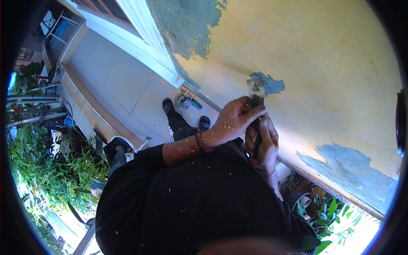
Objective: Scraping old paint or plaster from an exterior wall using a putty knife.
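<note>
A paint scraper (256,89) with a flat, stained metal blade and a dark handle is held in front of the yellow painted wall (312,57). My right hand (263,137) is closed around its handle. The fingers and thumb of my left hand (234,118) grip the scraper near the base of the blade. Yellow paint flecks cover my left hand and forearm. Behind the blade tip, a small grey bare patch (274,85) shows in the wall. Whether the blade touches the wall cannot be told.
Larger grey patches (185,25) mark the wall. On the tiled floor (124,76) near my feet lie a crumpled rag (182,99) and a green-handled tool (196,104), among paint flakes. A low tiled ledge (92,111) borders the floor, with plants (57,169) beyond.
</note>
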Tool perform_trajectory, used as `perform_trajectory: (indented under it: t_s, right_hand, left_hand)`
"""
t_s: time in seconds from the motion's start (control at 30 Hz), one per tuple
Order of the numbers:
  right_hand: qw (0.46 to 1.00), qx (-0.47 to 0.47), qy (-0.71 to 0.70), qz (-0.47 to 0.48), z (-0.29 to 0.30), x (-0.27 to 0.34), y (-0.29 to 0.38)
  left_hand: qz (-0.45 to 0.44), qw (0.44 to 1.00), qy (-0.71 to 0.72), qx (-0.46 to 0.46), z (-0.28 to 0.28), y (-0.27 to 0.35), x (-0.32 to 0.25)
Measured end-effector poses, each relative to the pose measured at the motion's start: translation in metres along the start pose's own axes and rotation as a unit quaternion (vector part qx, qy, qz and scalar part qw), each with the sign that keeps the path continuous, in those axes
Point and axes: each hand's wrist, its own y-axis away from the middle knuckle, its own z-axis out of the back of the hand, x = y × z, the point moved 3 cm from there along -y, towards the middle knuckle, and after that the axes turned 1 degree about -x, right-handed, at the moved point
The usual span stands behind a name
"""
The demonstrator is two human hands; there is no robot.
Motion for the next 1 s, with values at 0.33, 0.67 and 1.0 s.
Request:
perform_trajectory:
  t_s: [0.33,0.67,1.0]
  right_hand:
    - [0.998,0.050,0.036,-0.007,-0.007,0.014,-0.008]
    - [0.998,0.049,0.022,0.032,-0.005,0.011,-0.005]
    - [0.998,0.042,0.017,0.044,0.009,0.013,0.002]
  left_hand:
    - [-0.064,0.997,-0.019,-0.032,0.009,-0.011,0.005]
    - [-0.099,0.994,-0.047,-0.020,0.009,-0.013,-0.008]
    - [-0.121,0.992,-0.036,-0.003,-0.005,-0.015,-0.008]
